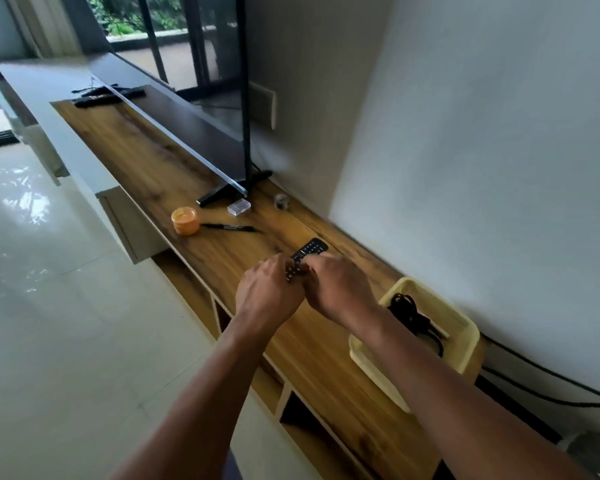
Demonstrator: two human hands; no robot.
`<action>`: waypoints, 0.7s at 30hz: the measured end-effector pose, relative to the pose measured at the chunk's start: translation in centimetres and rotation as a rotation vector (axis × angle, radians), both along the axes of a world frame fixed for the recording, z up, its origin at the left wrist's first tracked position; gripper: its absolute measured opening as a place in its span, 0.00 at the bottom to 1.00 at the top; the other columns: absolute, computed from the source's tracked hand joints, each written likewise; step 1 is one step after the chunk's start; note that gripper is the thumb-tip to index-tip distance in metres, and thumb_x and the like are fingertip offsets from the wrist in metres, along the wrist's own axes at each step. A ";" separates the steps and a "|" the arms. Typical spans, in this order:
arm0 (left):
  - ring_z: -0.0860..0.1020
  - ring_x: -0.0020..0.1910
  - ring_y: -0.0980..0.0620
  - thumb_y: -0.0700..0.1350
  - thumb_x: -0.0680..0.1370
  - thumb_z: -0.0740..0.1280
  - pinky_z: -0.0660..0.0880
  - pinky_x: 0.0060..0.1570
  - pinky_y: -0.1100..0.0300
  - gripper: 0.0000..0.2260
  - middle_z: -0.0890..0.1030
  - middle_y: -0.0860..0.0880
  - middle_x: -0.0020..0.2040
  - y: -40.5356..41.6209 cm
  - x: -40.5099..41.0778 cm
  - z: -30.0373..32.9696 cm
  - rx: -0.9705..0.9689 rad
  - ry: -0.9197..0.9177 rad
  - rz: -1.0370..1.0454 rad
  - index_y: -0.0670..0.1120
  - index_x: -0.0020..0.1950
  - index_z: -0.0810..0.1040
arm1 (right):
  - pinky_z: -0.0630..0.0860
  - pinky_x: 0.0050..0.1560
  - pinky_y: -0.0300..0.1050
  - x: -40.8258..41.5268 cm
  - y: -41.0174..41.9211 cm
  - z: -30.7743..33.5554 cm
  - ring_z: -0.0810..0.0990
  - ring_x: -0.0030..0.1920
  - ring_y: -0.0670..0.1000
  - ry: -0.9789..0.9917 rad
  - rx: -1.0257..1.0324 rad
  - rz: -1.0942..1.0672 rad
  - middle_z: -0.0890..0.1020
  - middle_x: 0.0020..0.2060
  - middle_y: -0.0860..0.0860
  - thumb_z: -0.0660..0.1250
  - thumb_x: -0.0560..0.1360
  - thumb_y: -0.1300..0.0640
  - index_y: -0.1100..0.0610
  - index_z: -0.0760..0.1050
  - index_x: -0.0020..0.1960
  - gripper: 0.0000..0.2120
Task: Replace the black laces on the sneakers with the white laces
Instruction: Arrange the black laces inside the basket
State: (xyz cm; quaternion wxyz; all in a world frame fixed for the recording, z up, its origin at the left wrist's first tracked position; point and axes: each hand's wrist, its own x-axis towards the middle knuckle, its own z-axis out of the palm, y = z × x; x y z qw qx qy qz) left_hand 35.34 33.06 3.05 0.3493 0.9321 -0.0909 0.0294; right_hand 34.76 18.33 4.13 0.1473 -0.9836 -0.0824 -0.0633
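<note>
At the left of the frame lies pale floor tile. Next, the long wooden bench runs from upper left to lower right, carrying a TV on its stand. Below the stand sit an orange tub, a black pen and a small clear box.

At centre, 2 hands meet over a black remote. The left hand has its fingers curled round the remote's near end. The right hand presses in beside it, fingers bent towards the same end; whether they actually clamp the remote is hidden by the knuckles.

To the right, a yellow basket stands on the bench near the wall, with a tangle of black cord in it. That could be the black laces, but it is too dark and bunched to tell from cable. No sneakers and no white laces show anywhere in the frame.

My reading: the lacing itself is not in hand; the hands are occupied with the remote. The next move calls for setting the remote down, then finding the sneakers and white laces, which are out of view.
</note>
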 end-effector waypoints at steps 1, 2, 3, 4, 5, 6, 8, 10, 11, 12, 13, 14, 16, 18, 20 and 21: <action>0.81 0.51 0.52 0.47 0.81 0.67 0.73 0.42 0.65 0.10 0.83 0.52 0.53 0.8 1.0 0.0 0.032 -0.003 -0.005 0.49 0.61 0.80 | 0.76 0.41 0.49 1.1 0.7 0.1 0.81 0.48 0.56 0.017 -0.009 0.031 0.82 0.46 0.51 0.67 0.79 0.51 0.52 0.80 0.52 0.06; 0.81 0.54 0.50 0.49 0.80 0.68 0.75 0.48 0.61 0.12 0.83 0.50 0.57 1.9 2.3 -0.2 0.071 0.000 0.005 0.49 0.63 0.79 | 0.74 0.41 0.47 2.5 1.6 0.1 0.81 0.49 0.56 0.032 -0.024 0.063 0.83 0.47 0.51 0.69 0.78 0.51 0.52 0.80 0.53 0.07; 0.80 0.58 0.48 0.50 0.79 0.69 0.76 0.54 0.56 0.16 0.82 0.49 0.61 2.9 3.5 -0.3 0.127 0.012 0.018 0.50 0.66 0.78 | 0.71 0.42 0.45 3.7 2.3 0.1 0.81 0.50 0.56 0.045 -0.040 0.087 0.83 0.49 0.52 0.70 0.78 0.51 0.52 0.81 0.55 0.08; 0.78 0.62 0.46 0.51 0.78 0.70 0.76 0.58 0.52 0.19 0.80 0.47 0.64 4.1 4.7 -0.6 0.185 0.027 0.039 0.49 0.68 0.76 | 0.69 0.43 0.43 5.1 3.1 -0.2 0.81 0.53 0.55 0.059 -0.048 0.109 0.84 0.52 0.52 0.71 0.79 0.51 0.53 0.81 0.59 0.10; 0.77 0.64 0.44 0.51 0.77 0.71 0.76 0.61 0.49 0.22 0.79 0.46 0.67 5.3 5.8 -0.8 0.239 0.039 0.058 0.49 0.70 0.75 | 0.70 0.46 0.42 6.4 3.7 -0.5 0.81 0.55 0.54 0.070 -0.048 0.125 0.84 0.55 0.51 0.72 0.79 0.51 0.53 0.80 0.62 0.13; 0.76 0.66 0.43 0.51 0.77 0.72 0.76 0.62 0.47 0.24 0.77 0.45 0.69 6.3 6.8 -1.1 0.279 0.049 0.073 0.48 0.72 0.74 | 0.71 0.48 0.42 7.7 4.2 -0.9 0.80 0.57 0.54 0.083 -0.043 0.140 0.83 0.57 0.51 0.72 0.79 0.51 0.53 0.80 0.65 0.16; 0.76 0.65 0.41 0.51 0.75 0.75 0.76 0.63 0.45 0.29 0.76 0.43 0.70 8.4 8.8 -2.0 0.331 0.058 0.093 0.47 0.73 0.72 | 0.74 0.52 0.44 10.5 5.3 -2.1 0.79 0.60 0.54 0.106 -0.041 0.163 0.82 0.60 0.51 0.72 0.78 0.53 0.52 0.78 0.69 0.19; 0.77 0.62 0.41 0.51 0.74 0.76 0.77 0.61 0.45 0.30 0.76 0.43 0.68 9.7 10.6 -3.0 0.378 0.051 0.099 0.46 0.73 0.71 | 0.77 0.55 0.47 12.9 6.0 -3.5 0.79 0.60 0.54 0.128 -0.063 0.164 0.81 0.61 0.50 0.72 0.79 0.53 0.51 0.77 0.69 0.19; 0.76 0.62 0.42 0.51 0.75 0.76 0.78 0.60 0.46 0.30 0.76 0.43 0.68 10.1 11.2 -3.2 0.393 0.046 0.095 0.45 0.73 0.71 | 0.78 0.55 0.49 13.8 6.2 -3.9 0.79 0.59 0.54 0.133 -0.076 0.161 0.80 0.60 0.50 0.72 0.79 0.53 0.51 0.77 0.67 0.17; 0.76 0.63 0.42 0.51 0.75 0.75 0.77 0.61 0.47 0.30 0.75 0.43 0.69 10.2 12.0 -3.4 0.406 0.040 0.080 0.45 0.74 0.71 | 0.78 0.54 0.50 14.8 6.3 -4.4 0.79 0.58 0.54 0.133 -0.090 0.158 0.80 0.59 0.51 0.71 0.79 0.54 0.52 0.78 0.66 0.15; 0.75 0.65 0.42 0.51 0.76 0.75 0.76 0.61 0.47 0.30 0.75 0.43 0.70 10.2 12.6 -3.4 0.414 0.033 0.060 0.44 0.75 0.70 | 0.77 0.52 0.50 15.6 6.4 -4.7 0.79 0.58 0.54 0.124 -0.106 0.162 0.80 0.58 0.51 0.71 0.80 0.54 0.52 0.78 0.64 0.14; 0.74 0.67 0.41 0.51 0.77 0.74 0.75 0.63 0.47 0.30 0.74 0.42 0.72 10.0 13.3 -3.5 0.423 0.024 0.037 0.43 0.75 0.70 | 0.76 0.51 0.50 16.5 6.4 -4.9 0.79 0.57 0.55 0.118 -0.117 0.164 0.80 0.58 0.52 0.71 0.80 0.55 0.53 0.78 0.63 0.12; 0.72 0.71 0.41 0.50 0.78 0.73 0.74 0.64 0.48 0.30 0.71 0.41 0.75 9.6 14.4 -3.5 0.441 0.000 -0.009 0.42 0.77 0.68 | 0.75 0.49 0.49 18.0 6.6 -4.9 0.80 0.57 0.56 0.106 -0.119 0.163 0.81 0.59 0.52 0.71 0.80 0.56 0.54 0.78 0.63 0.12; 0.72 0.73 0.40 0.49 0.79 0.72 0.74 0.65 0.49 0.31 0.70 0.41 0.77 9.2 15.3 -3.7 0.460 -0.012 -0.038 0.41 0.78 0.67 | 0.75 0.50 0.49 19.3 7.2 -5.0 0.81 0.57 0.57 0.097 -0.096 0.156 0.82 0.59 0.54 0.70 0.80 0.58 0.55 0.78 0.63 0.12; 0.72 0.73 0.40 0.49 0.79 0.72 0.74 0.65 0.49 0.31 0.69 0.40 0.77 8.9 15.7 -3.8 0.466 -0.013 -0.040 0.41 0.78 0.66 | 0.74 0.50 0.48 20.1 8.0 -5.2 0.81 0.58 0.59 0.097 -0.098 0.153 0.82 0.60 0.55 0.70 0.80 0.59 0.56 0.79 0.63 0.12; 0.72 0.72 0.40 0.50 0.79 0.72 0.74 0.65 0.49 0.30 0.70 0.40 0.77 8.8 16.0 -4.1 0.467 -0.012 -0.041 0.41 0.78 0.67 | 0.74 0.50 0.48 20.6 8.4 -5.6 0.81 0.59 0.59 0.099 -0.112 0.151 0.82 0.61 0.55 0.70 0.80 0.59 0.56 0.80 0.63 0.12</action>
